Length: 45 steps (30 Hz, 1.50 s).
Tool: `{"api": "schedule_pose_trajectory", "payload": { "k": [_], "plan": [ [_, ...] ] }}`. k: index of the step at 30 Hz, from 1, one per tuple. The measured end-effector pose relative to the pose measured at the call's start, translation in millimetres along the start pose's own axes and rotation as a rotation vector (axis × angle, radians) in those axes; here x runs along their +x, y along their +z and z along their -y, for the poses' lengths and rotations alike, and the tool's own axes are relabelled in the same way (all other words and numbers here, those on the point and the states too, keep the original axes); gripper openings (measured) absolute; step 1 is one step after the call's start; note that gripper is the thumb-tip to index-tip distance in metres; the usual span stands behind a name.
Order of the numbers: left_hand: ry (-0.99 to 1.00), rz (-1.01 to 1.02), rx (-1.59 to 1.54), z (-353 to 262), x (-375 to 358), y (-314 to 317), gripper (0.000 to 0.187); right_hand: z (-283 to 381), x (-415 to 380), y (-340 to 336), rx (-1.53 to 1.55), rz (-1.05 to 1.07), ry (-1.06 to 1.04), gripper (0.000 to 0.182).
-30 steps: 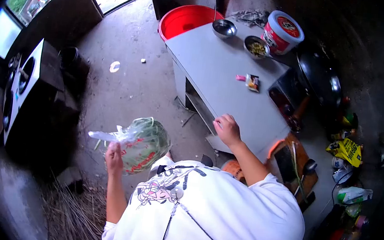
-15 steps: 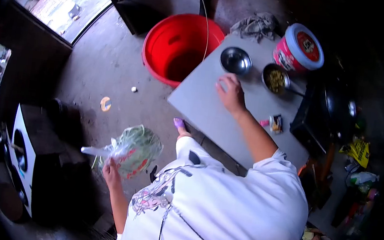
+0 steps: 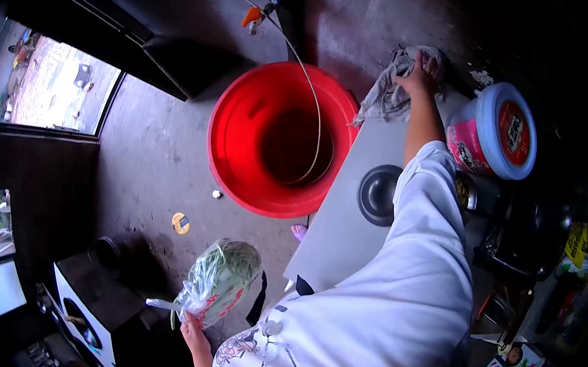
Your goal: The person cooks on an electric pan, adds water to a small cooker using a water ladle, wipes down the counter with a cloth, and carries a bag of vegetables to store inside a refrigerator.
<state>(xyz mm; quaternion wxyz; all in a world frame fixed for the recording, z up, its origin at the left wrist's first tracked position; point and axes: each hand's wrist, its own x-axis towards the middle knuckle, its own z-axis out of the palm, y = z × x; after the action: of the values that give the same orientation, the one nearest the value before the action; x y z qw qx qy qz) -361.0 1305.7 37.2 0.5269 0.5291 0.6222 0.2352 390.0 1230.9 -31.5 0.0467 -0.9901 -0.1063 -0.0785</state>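
In the head view, my left hand (image 3: 193, 329) is closed round the gathered neck of a clear plastic bag (image 3: 221, 280) with red print. Long green leafy vegetables fill the bag, which is held low over the floor. My right hand (image 3: 420, 78) reaches to the far end of the grey table (image 3: 333, 250), its fingers gripping a crumpled grey cloth (image 3: 385, 98). Beside my right forearm stands a pink and white tub (image 3: 474, 139) with a lid. A dark metal bowl (image 3: 378, 193) sits nearer, partly covered by my sleeve.
A large red bucket (image 3: 229, 151) stands on the floor left of the table, with a thin cable (image 3: 314, 99) hanging into it. A bowl of food (image 3: 466, 191) is half hidden by my sleeve. A black stove (image 3: 520, 235) is on the right, a white-fronted cabinet (image 3: 79, 318) at lower left.
My right hand has moved from above the table near the bowls to the cloth at the far end and taken hold of it. My left hand still holds the bag. The view has shifted.
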Motion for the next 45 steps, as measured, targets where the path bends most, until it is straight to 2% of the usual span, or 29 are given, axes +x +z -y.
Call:
{"api": "schedule_pose_trajectory", "payload": {
  "k": [2, 3, 5, 6, 9, 11, 13, 15, 16, 18, 19, 21, 22, 23, 25, 26, 27, 28, 30, 31, 34, 36, 38, 39, 41, 42, 43, 44, 45],
  "plan": [
    [-0.040, 0.013, -0.010, 2.6, 11.9, 5.9, 0.037, -9.9, 19.8, 36.6, 0.134, 0.307, 0.155, 0.095],
    [-0.087, 0.023, -0.024, 0.9, 16.5, 8.4, 0.037, -7.8, 13.1, 37.7, 0.134, 0.311, 0.170, 0.095],
    [-0.050, 0.105, 0.087, -9.6, 24.0, 12.8, 0.037, 10.6, -14.5, 26.6, 0.162, 0.323, 0.201, 0.080],
    [-0.032, 0.129, 0.048, -8.0, 30.8, 15.1, 0.037, 19.5, -19.1, 32.2, 0.249, 0.310, 0.225, 0.066],
    [0.003, 0.155, 0.027, -23.7, 31.2, 26.4, 0.037, 48.0, -45.5, 91.9, 0.358, 0.213, 0.250, 0.030],
    [-0.022, 0.165, 0.021, -11.5, 40.6, 12.8, 0.037, 82.3, -94.7, 80.2, 0.411, 0.326, 0.124, 0.020],
    [0.079, 0.139, 0.007, -16.4, 38.6, 13.3, 0.036, 104.1, -147.0, 31.8, 0.683, 0.748, -0.118, 0.019],
    [0.080, 0.220, 0.112, -27.1, 27.5, 4.0, 0.035, 126.9, -217.3, 36.4, 0.964, 0.789, -0.138, 0.017],
    [0.133, 0.178, 0.124, -20.6, 21.3, 2.8, 0.036, 125.0, -259.8, 22.3, 1.054, 0.784, -0.176, 0.019],
    [0.181, 0.252, 0.135, -1.0, 25.7, -14.1, 0.036, 116.3, -347.4, 10.6, 1.321, 0.804, -0.189, 0.022],
    [0.206, 0.275, 0.135, 2.3, 25.1, -17.2, 0.036, 108.4, -387.9, 11.7, 1.501, 0.818, -0.166, 0.021],
    [0.224, 0.326, 0.145, 11.5, 24.0, -29.5, 0.037, 74.3, -457.3, -30.0, 1.589, 0.950, -0.112, 0.020],
    [0.219, 0.359, 0.156, 16.3, 28.3, -28.3, 0.037, 66.4, -494.1, -20.8, 1.679, 0.853, -0.072, 0.022],
    [0.246, 0.384, 0.033, 33.1, 33.1, -30.4, 0.041, 51.3, -526.9, -15.1, 1.767, 0.736, -0.011, 0.024],
    [0.355, 0.477, 0.369, 43.5, 40.0, -50.6, 0.046, 6.7, -596.1, -32.7, 1.723, 0.856, 0.273, 0.022],
    [0.368, 0.478, 0.416, 40.6, 41.3, -57.0, 0.047, -20.0, -627.0, -94.4, 1.758, 0.903, 0.566, 0.023],
    [0.380, 0.473, 0.447, 38.4, 38.5, -57.9, 0.047, -47.0, -654.3, -181.7, 1.565, 0.819, 0.758, 0.024],
    [0.407, 0.638, 0.345, 32.3, 34.9, -61.2, 0.045, -62.0, -688.6, -195.4, 1.863, 0.700, 0.889, 0.024],
    [0.405, 0.732, 0.386, 34.3, 30.6, -64.4, 0.045, -98.4, -772.3, -163.2, 2.324, 0.451, 0.900, 0.023],
    [0.408, 0.772, 0.407, 37.7, 21.0, -62.2, 0.044, -119.3, -816.7, -115.2, 2.480, 0.312, 0.776, 0.022],
    [0.456, 0.907, 0.451, 53.5, -82.5, -25.4, 0.044, -193.3, -888.1, -138.7, 2.369, 0.037, 0.769, 0.023],
    [1.157, 1.050, 0.652, 108.2, -80.1, 1.2, 0.041, -247.9, -921.4, -173.2, 2.357, -0.073, 0.833, 0.023],
    [0.691, 1.240, 0.556, 172.7, -84.9, 49.6, 0.034, -291.9, -948.1, -245.1, 2.283, -0.107, 0.979, 0.027],
    [0.585, 1.283, 0.398, 187.7, -151.6, 58.3, 0.029, -321.3, -971.7, -244.0, 2.275, -0.130, 0.971, 0.027],
    [0.962, 1.410, 1.139, 186.4, -260.2, 91.4, 0.028, -383.9, -1031.2, -237.8, 1.935, -0.255, 1.055, 0.028],
    [0.743, 1.519, 0.802, 198.0, -335.6, 95.4, 0.028, -421.0, -1061.3, -242.3, 1.814, -0.292, 1.084, 0.029],
    [0.327, 1.601, 0.505, 204.0, -406.8, 97.5, 0.026, -453.8, -1093.8, -248.8, 1.813, -0.351, 1.293, 0.031],
    [0.385, 1.614, 0.574, 246.5, -392.8, 126.6, 0.024, -466.2, -1120.0, -265.2, 1.943, -0.494, 1.368, 0.033],
    [0.661, 1.689, 0.773, 249.0, -426.8, 142.6, 0.025, -478.5, -1146.2, -281.4, 2.062, -0.659, 1.436, 0.035]
  ]
}}
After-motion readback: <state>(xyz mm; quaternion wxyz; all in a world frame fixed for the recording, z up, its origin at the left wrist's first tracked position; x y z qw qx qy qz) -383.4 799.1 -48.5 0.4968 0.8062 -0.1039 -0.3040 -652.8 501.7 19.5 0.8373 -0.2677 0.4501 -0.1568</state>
